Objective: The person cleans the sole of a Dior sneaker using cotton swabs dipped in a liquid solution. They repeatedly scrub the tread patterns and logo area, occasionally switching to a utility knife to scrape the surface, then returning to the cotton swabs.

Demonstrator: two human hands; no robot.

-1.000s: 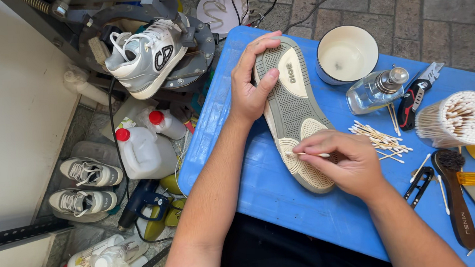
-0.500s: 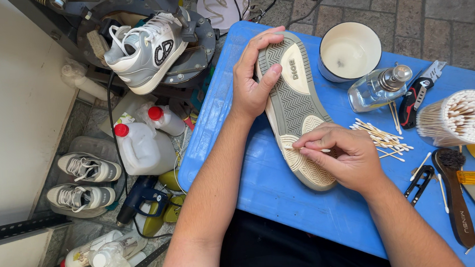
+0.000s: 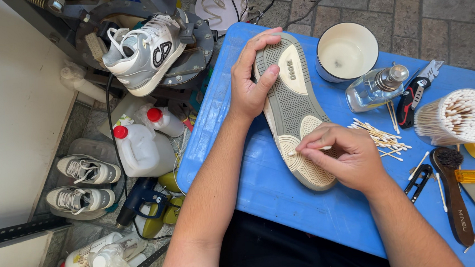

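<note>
The right hand (image 3: 346, 156) pinches a thin cotton swab (image 3: 305, 150) between thumb and fingertips, and the tip of the swab touches the near end of the sole. The left hand (image 3: 251, 77) is closed around the far end of the same shoe (image 3: 293, 104), with the thumb on the sole and the fingers over its edge. The shoe lies sole up on the blue table (image 3: 287, 208), near its left side.

Just right of the shoe there is a loose pile of cotton swabs (image 3: 380, 136). Farther right stands a round container (image 3: 459, 117) packed full of swabs, with their white heads up. At the far side is a white bowl (image 3: 346, 51); it has a pale, milky inside, and I cannot tell if it holds liquid. Beside it a clear glass bottle (image 3: 376, 87) with a metal cap lies on its side. A wooden brush (image 3: 454, 191) lies near the right edge.

On the floor at the left stand white plastic jugs (image 3: 141, 148) with red caps.
</note>
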